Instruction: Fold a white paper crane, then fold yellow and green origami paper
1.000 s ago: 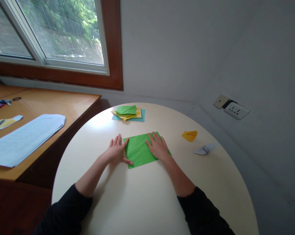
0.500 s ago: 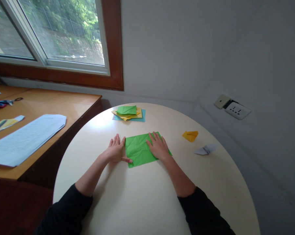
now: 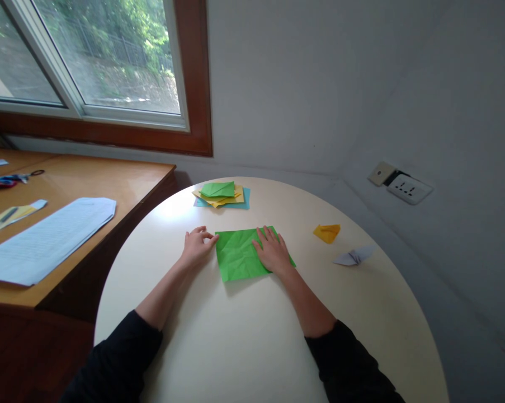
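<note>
A creased green sheet of paper [image 3: 237, 254] lies on the round white table, its near left edge lifted slightly and casting a shadow. At its far left corner, my left hand [image 3: 197, 245] pinches the paper between thumb and finger. My right hand [image 3: 273, 250] rests flat on the sheet's right part, fingers spread, covering some of it.
Behind the sheet is a stack of coloured papers [image 3: 221, 196]. To the right lie a folded yellow paper [image 3: 327, 233] and a folded white paper [image 3: 353, 257]. A wooden desk [image 3: 109, 173] at left holds printed sheets [image 3: 55, 238] and scissors [image 3: 15, 179].
My left hand has gone from lying spread along the paper's left edge to pinching its far left corner. The near left edge has risen a little. My right hand stays in place.
</note>
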Demonstrator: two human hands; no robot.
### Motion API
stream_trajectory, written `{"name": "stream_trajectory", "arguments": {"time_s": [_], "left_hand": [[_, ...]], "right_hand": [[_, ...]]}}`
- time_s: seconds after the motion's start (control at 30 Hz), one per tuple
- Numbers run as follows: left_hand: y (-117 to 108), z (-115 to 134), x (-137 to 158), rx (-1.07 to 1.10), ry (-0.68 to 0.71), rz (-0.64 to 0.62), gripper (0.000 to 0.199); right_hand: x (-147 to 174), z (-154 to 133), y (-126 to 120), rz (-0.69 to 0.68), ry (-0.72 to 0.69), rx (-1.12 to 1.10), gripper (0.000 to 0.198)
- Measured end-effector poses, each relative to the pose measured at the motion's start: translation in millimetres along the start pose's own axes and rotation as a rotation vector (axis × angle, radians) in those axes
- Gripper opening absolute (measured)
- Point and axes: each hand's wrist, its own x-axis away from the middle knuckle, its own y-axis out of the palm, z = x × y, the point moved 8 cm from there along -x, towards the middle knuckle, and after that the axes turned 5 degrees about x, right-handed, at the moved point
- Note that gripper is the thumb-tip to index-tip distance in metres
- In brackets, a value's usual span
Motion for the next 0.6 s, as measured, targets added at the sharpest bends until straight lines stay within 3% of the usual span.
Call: {"name": "stream_trajectory", "arguments": {"time_s": [0.23, 0.6], "left_hand": [[5.8, 4.6, 3.7, 0.016, 0.043, -0.034, 0.023], [-1.8, 3.9, 2.3, 0.208, 0.033, 0.001, 0.019]], "right_hand": [[0.0, -0.4, 0.0, -0.004, 0.000, 0.004, 0.055], [-1.0, 7.9, -2.0, 0.005, 0.061, 0.025, 0.055]]}}
